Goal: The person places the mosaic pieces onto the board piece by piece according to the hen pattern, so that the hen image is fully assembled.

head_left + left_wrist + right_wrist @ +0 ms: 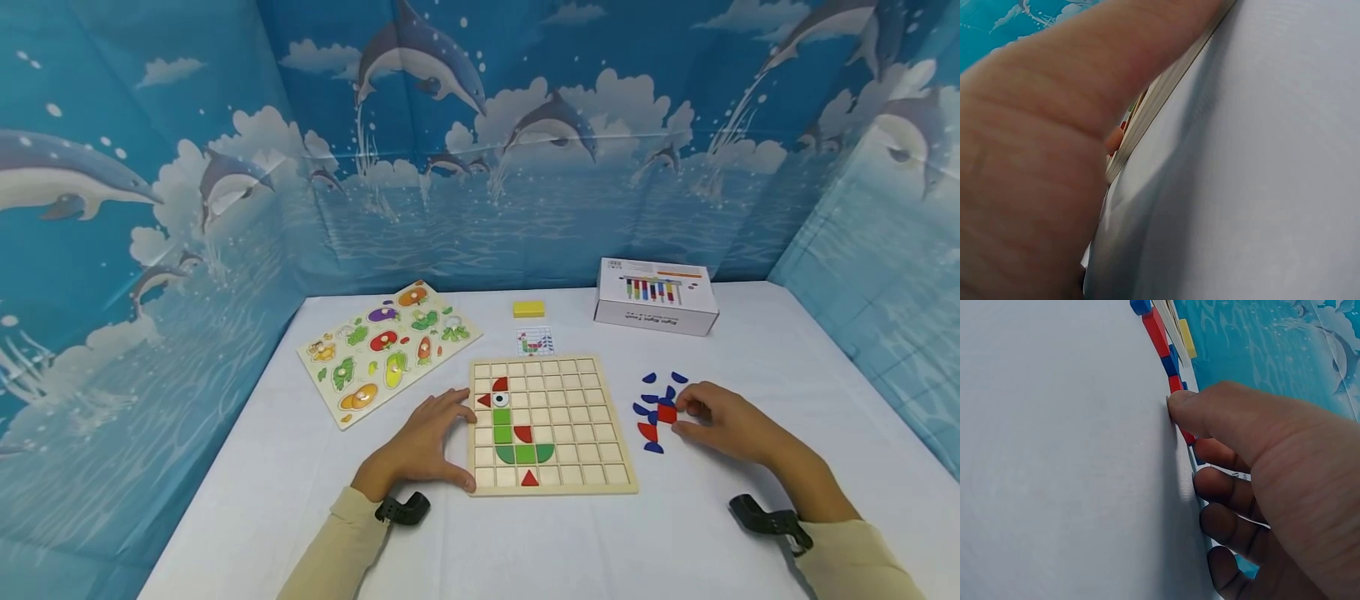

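Observation:
A wooden grid board [555, 492] lies flat, with red and green pieces and a round eye piece [500, 400] set in its left columns. My left hand [423, 442] spreads along its left side, thumb at the lower corner and fingertips at the upper edge. In the left wrist view the thumb [1054, 119] lies against the board's edge [1154, 109]. My right hand [727, 423] pinches a red square piece [666, 414] between thumb and index finger, among blue pieces [641, 409] and a red quarter-round piece [648, 431]. In the right wrist view the thumb partly hides the red square.
A small pattern card [535, 341] lies behind the board, and a yellow block [528, 309] sits beyond it. A vegetable puzzle board [375, 392] is at the left. A white box [656, 317] stands at the back right. Dolphin-printed cloth [480, 225] walls the white table.

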The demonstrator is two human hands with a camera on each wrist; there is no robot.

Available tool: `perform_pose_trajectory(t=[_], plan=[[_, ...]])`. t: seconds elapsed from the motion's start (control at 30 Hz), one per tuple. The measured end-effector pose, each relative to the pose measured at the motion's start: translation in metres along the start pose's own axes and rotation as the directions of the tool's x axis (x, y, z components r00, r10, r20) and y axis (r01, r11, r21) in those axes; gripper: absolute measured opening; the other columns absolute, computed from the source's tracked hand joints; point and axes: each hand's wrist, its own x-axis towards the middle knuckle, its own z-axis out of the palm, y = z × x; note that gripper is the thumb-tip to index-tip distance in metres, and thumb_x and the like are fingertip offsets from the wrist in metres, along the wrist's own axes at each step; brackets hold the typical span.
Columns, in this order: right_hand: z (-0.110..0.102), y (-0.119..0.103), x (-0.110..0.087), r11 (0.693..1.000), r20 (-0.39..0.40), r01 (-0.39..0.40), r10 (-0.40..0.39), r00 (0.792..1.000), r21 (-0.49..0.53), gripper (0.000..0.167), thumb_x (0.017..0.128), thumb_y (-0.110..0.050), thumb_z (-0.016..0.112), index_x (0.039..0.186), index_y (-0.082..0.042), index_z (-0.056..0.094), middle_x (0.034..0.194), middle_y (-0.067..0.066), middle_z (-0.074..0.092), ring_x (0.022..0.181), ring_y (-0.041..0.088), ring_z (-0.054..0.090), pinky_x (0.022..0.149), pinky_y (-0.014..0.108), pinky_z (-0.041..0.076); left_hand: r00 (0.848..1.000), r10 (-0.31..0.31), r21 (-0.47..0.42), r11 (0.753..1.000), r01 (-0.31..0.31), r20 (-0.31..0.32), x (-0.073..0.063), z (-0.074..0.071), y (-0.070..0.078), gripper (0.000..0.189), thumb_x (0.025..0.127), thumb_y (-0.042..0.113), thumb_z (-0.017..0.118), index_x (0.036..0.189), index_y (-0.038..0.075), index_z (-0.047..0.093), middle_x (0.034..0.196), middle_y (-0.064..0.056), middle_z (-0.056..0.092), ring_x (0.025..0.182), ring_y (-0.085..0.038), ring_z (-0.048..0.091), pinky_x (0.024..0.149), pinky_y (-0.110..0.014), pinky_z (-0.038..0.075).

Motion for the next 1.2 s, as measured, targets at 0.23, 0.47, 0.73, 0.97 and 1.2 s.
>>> perform_pose_trajectory(t=[0.23, 0.47, 0.73, 0.97, 1.2], plan=[[0.0015, -0.0007, 0.0009, 1.0, -0.004, 0.001, -0.001, 1.0, 0.0, 0.03, 0.084, -0.019, 0.083, 0.103, -0.009, 0.062, 0.092, 0.0, 0.055, 0.089, 0.022, 0.054, 0.076, 0.035, 0.057, 1.0, 0.008, 0.0, 1.0, -0.008, -0.007, -0.0007, 0.0001, -0.0004, 0.091, 0.057, 0.076, 0.084, 0.127, 0.027, 0.051, 0.164, -0.001, 0.026, 0.153, -0.021, 0.014, 0.122, -0.042, 0.008], [0.0015, -0.0035, 0.0006, 1.0, -0.004, -0.013, 0.013, 1.0, 0.009, 0.028, 0.084, -0.018, 0.083, 0.102, -0.009, 0.064, 0.089, -0.001, 0.055, 0.088, 0.021, 0.053, 0.074, 0.031, 0.057, 1.0, 0.012, -0.003, 1.0, -0.012, -0.011, -0.0011, 0.0006, -0.0008, 0.091, 0.058, 0.075, 0.084, 0.126, 0.026, 0.051, 0.164, -0.002, 0.026, 0.153, -0.022, 0.014, 0.122, -0.042, 0.008], [0.0011, -0.004, -0.0019, 0.999, 0.001, -0.036, 0.036, 0.999, 0.032, 0.025, 0.084, -0.016, 0.082, 0.101, -0.008, 0.065, 0.086, 0.0, 0.053, 0.086, 0.021, 0.053, 0.071, 0.026, 0.055, 1.0, 0.012, 0.005, 1.0, -0.012, -0.008, 0.0, 0.0008, -0.0015, 0.09, 0.057, 0.075, 0.084, 0.126, 0.027, 0.051, 0.164, 0.0, 0.026, 0.152, -0.019, 0.014, 0.122, -0.04, 0.008], [0.0002, -0.0053, -0.0021, 0.999, 0.001, -0.013, 0.013, 1.0, 0.033, 0.026, 0.082, -0.014, 0.084, 0.099, -0.011, 0.065, 0.084, -0.002, 0.053, 0.084, 0.019, 0.053, 0.068, 0.02, 0.053, 1.0, 0.013, 0.002, 1.0, -0.013, -0.008, -0.0006, 0.001, -0.0016, 0.09, 0.057, 0.075, 0.084, 0.126, 0.027, 0.051, 0.164, -0.001, 0.026, 0.152, -0.02, 0.014, 0.122, -0.041, 0.008], [-0.0002, -0.0066, -0.0014, 0.999, -0.041, 0.012, -0.011, 0.999, 0.034, 0.028, 0.078, -0.013, 0.088, 0.094, -0.013, 0.065, 0.082, -0.003, 0.052, 0.083, 0.019, 0.053, 0.068, 0.02, 0.053, 1.0, 0.012, -0.001, 1.0, -0.012, -0.012, -0.001, 0.0011, -0.0017, 0.09, 0.057, 0.075, 0.084, 0.126, 0.027, 0.051, 0.164, -0.001, 0.026, 0.152, -0.02, 0.014, 0.122, -0.041, 0.008]])
